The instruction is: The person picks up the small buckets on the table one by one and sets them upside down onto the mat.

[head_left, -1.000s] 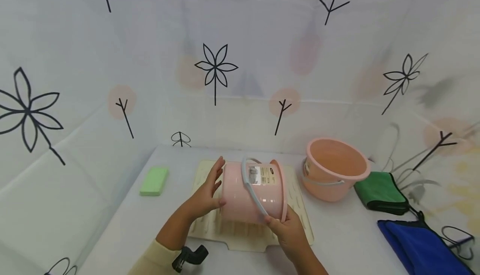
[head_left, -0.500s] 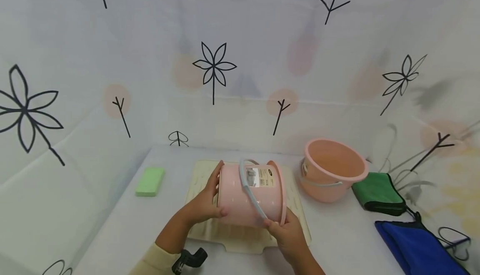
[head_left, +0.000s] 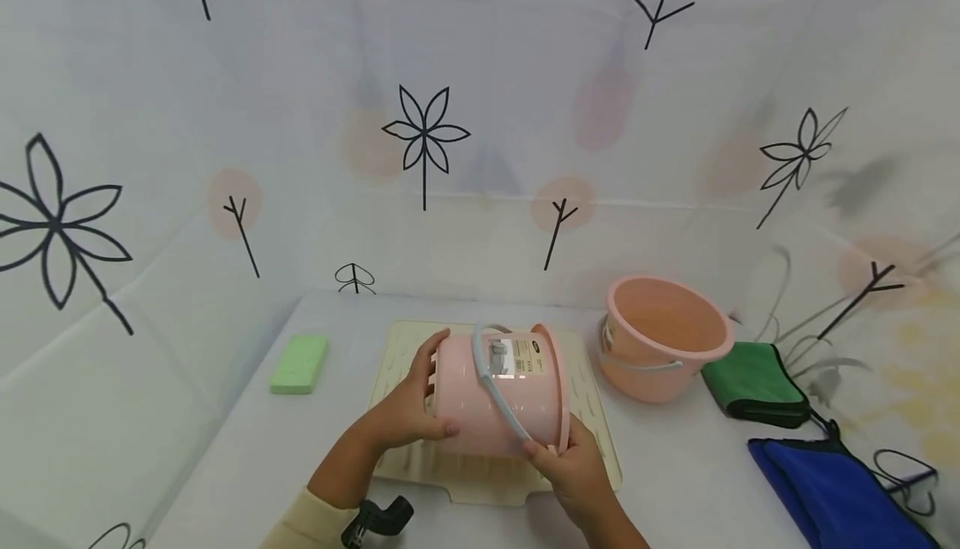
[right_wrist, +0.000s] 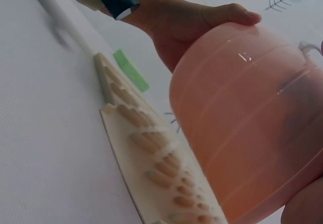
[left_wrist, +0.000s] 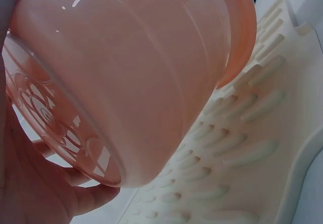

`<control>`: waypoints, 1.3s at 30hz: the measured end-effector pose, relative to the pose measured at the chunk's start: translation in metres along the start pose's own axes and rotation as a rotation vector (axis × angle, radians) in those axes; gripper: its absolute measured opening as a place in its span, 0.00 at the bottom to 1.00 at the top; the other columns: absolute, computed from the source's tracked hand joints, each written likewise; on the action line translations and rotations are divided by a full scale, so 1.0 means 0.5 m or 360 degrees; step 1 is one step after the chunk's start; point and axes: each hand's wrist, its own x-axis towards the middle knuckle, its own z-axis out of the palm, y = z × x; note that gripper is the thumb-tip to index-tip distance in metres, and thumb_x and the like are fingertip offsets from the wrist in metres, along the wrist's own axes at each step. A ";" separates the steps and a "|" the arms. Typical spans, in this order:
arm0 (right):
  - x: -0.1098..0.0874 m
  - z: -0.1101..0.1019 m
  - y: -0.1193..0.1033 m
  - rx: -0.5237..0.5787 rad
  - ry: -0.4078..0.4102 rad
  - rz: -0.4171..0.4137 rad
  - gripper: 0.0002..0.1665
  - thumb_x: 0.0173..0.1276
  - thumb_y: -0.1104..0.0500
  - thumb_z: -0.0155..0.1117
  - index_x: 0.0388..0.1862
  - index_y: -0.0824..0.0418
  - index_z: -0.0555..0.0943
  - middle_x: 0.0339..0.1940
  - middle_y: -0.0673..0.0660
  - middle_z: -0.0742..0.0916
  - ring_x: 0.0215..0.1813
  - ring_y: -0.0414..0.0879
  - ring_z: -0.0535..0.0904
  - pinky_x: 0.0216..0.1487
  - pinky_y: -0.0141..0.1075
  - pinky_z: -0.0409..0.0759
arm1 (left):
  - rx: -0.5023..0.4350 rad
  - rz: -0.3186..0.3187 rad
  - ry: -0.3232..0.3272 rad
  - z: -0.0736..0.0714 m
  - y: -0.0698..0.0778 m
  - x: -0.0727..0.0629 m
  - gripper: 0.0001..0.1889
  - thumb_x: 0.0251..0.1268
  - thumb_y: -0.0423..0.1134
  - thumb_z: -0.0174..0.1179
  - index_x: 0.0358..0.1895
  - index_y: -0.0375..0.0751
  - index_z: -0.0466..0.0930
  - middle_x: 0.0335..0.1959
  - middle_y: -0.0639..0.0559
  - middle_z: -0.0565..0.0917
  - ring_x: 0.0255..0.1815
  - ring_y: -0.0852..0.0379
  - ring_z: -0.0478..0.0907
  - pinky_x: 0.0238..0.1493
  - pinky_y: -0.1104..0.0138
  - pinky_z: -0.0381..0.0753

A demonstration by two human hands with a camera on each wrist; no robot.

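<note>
A pink bucket (head_left: 468,407) lies on its side in the air over a cream washboard (head_left: 491,482), its base to the left and its rim to the right. My left hand (head_left: 408,409) grips the base end, thumb on the side wall and fingers against the bottom. In the left wrist view those fingers (left_wrist: 96,200) curl under the patterned base. At the rim, my right hand (head_left: 573,474) holds the bucket with its thumb near the grey-blue handle (head_left: 497,395); its other fingers are mostly hidden behind. A printed label (head_left: 517,356) shows on the wall.
A second pink bucket (head_left: 626,378) stands upright at the back right. Beside it lie a folded green cloth (head_left: 757,378) and a blue cloth (head_left: 832,486). A light green sponge-like block (head_left: 299,364) rests at the left. Patterned white sheeting (head_left: 480,257) rises behind the table.
My left hand's fingers, spread off the base a second ago, have come onto the bucket and now grip it. The bucket has sunk slightly. My right hand keeps its hold.
</note>
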 end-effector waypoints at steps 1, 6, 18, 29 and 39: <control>0.000 0.001 -0.001 -0.0003 -0.0003 0.0004 0.26 0.65 0.69 0.73 0.59 0.75 0.76 0.49 0.61 0.87 0.47 0.45 0.87 0.47 0.34 0.87 | -0.0001 -0.0009 0.0002 0.001 0.000 0.000 0.67 0.46 0.63 0.77 0.85 0.65 0.38 0.85 0.46 0.49 0.83 0.31 0.51 0.75 0.33 0.63; -0.001 0.000 -0.008 -0.0010 -0.0033 0.0009 0.27 0.65 0.69 0.73 0.59 0.76 0.75 0.50 0.61 0.87 0.47 0.45 0.87 0.47 0.34 0.87 | 0.0020 -0.0060 0.0020 0.002 0.003 -0.003 0.64 0.46 0.65 0.76 0.83 0.69 0.40 0.84 0.45 0.51 0.83 0.30 0.54 0.74 0.35 0.67; 0.006 -0.012 -0.002 0.0044 -0.0149 -0.0107 0.16 0.75 0.64 0.63 0.57 0.72 0.77 0.40 0.54 0.85 0.37 0.43 0.82 0.35 0.36 0.85 | -0.0003 -0.0049 0.0042 -0.005 0.007 -0.010 0.63 0.46 0.66 0.76 0.81 0.73 0.40 0.83 0.48 0.53 0.82 0.33 0.56 0.74 0.38 0.69; 0.000 -0.123 0.026 -0.0630 0.0353 -0.0151 0.13 0.84 0.56 0.56 0.50 0.64 0.82 0.40 0.53 0.89 0.43 0.38 0.85 0.45 0.29 0.83 | -0.0109 0.0028 0.0056 -0.013 0.004 -0.023 0.62 0.51 0.64 0.76 0.83 0.70 0.38 0.81 0.50 0.55 0.77 0.42 0.66 0.70 0.43 0.74; -0.005 -0.226 0.040 -0.1146 0.0084 0.0474 0.37 0.74 0.41 0.68 0.70 0.65 0.74 0.70 0.66 0.79 0.73 0.64 0.72 0.66 0.57 0.79 | -0.0090 0.0034 0.0100 -0.027 0.012 -0.036 0.62 0.51 0.63 0.76 0.83 0.69 0.38 0.83 0.49 0.53 0.79 0.39 0.63 0.72 0.38 0.71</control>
